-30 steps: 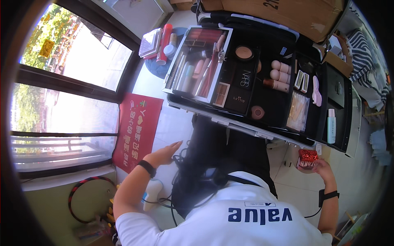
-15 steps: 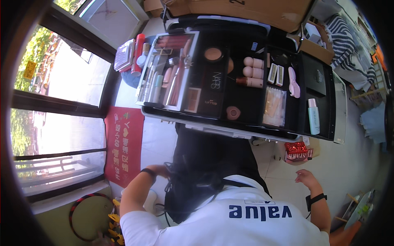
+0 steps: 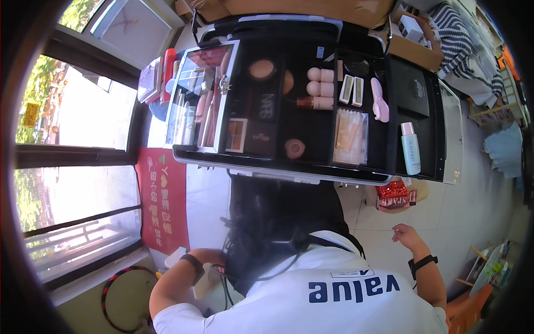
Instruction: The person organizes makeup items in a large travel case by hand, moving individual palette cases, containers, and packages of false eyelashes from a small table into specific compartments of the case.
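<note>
Head view: the wearer's white shirt (image 3: 345, 312) fills the near edge.
Left hand (image 3: 210, 256): bent in beside a tangle of dark cables (image 3: 233, 236); its fingers are hidden there, so whether it grips anything is impossible to judge.
Right hand (image 3: 409, 236): out to the side with fingers loosely curled around nothing, apart from everything, probably relaxed.
Red sequined item (image 3: 391, 191): beyond the right hand, low beside the case, within what looks like easy reach.
Makeup case (image 3: 317, 128): spread out beyond the dark trousers (image 3: 300, 203), its sections side by side, presumably so all contents show at once.
Clear-lidded compartment (image 3: 214, 53): at the case's left, its lid seemingly keeping slim tubes gathered yet visible.
Round-capped bottles (image 3: 321, 82): lying on their sides, perhaps because the tray is shallow.
Pack of sticks (image 3: 350, 137): flat in its own section, its clear wrapper likely holding them together.
Pink tool (image 3: 379, 100): lengthwise in a narrow section that seems to suit its shape.
Pale blue-green bottle (image 3: 410, 147): in the right-hand tray, whose walls would check any rolling.
Cardboard box (image 3: 295, 8): farther off, behind the case.
Striped cloth (image 3: 457, 42): draped at far right.
</note>
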{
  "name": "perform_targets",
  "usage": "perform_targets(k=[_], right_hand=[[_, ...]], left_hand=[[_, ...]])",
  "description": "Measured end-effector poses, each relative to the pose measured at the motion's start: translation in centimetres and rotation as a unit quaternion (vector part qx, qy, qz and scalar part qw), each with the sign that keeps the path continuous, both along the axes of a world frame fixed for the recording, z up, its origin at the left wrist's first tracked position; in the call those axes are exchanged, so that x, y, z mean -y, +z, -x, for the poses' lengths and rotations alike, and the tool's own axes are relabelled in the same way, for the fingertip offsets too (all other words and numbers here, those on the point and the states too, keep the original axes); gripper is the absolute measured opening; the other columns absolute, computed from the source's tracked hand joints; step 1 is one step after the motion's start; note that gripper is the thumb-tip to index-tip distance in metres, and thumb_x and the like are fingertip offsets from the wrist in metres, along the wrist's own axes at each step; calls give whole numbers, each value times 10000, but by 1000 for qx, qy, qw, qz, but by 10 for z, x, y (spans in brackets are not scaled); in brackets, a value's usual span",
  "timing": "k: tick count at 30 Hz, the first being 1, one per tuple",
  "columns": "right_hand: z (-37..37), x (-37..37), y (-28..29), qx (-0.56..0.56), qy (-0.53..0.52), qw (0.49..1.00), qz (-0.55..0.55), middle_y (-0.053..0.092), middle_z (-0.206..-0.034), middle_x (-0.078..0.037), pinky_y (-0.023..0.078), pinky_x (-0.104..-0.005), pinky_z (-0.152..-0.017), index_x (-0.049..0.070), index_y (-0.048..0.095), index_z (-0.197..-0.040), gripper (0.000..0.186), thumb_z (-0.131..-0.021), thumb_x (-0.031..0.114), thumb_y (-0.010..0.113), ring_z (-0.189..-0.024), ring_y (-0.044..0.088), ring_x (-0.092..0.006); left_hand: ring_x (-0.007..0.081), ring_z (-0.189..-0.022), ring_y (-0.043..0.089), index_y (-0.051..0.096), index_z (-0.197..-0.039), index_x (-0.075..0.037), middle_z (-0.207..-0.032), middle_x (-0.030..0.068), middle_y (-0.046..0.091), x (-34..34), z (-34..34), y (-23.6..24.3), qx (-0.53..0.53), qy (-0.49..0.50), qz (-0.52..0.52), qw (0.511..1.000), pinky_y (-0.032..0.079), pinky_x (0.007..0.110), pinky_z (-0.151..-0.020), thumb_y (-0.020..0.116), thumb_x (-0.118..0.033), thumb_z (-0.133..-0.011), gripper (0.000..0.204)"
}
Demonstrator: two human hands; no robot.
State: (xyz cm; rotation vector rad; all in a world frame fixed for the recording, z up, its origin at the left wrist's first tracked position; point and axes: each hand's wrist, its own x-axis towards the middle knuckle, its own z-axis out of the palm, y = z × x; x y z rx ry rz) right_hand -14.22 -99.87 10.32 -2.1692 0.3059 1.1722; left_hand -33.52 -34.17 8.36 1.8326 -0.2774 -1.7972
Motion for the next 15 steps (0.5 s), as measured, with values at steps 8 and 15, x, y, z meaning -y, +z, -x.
perform_targets(k=[8,15], right_hand=[[23,17,-33,-21,-4,999,-33,649,-744,-154,518,-297,-625,-45,571,-1023,239,-825,-13,442,-669,649,-204],[-1,-11,-28,-7,40,998,-55,641,-749,-134,513,-290,-667,-43,548,-1066,263,-832,-18,431,-697,643,-195]], left_hand=[[259,-1148,512,271,-1406,-51,-1304,126,465,-17,-26,2,294,415,18,861,433,360,-950,735,29,-653,888],[330,-919,619,563,-1071,-43,-999,144,653,-13,-58,-12,359,404,-172,824,486,377,-781,580,-171,-874,235]])
